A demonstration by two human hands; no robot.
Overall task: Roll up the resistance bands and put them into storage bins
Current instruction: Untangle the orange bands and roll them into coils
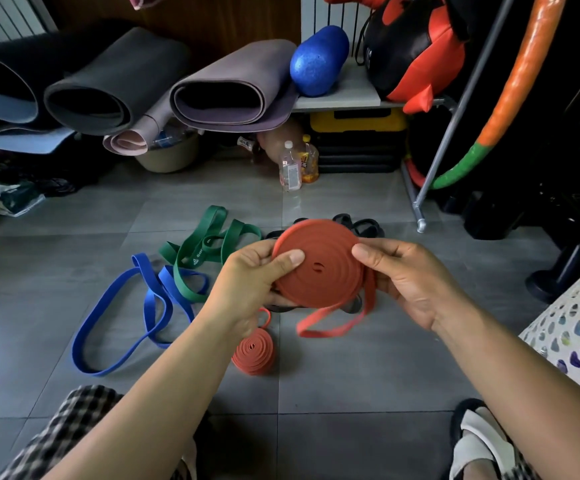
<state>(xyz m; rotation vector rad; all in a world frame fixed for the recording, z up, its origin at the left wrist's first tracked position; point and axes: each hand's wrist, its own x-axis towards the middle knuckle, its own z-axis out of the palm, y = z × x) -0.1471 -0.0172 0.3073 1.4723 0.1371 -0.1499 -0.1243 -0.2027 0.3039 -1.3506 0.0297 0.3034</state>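
Note:
An orange resistance band [323,268], wound into a flat coil, is held above the floor between both hands. My left hand [250,285] grips its left edge with the thumb on the coil's face. My right hand [406,275] grips the right edge, thumb on top. A loose tail of the band [330,327] hangs in a loop below. A smaller rolled orange band [254,355] lies on the floor under my left wrist. A green band [209,251] and a blue band [136,317] lie loose on the tiles to the left. Black bands [364,226] lie behind the coil.
Rolled yoga mats [115,88] and a blue foam roller [318,60] sit on a low shelf behind. Two bottles [292,168] stand on the floor. A perforated white bin [575,327] is at the right edge. A metal rack leg [420,209] stands behind on the right.

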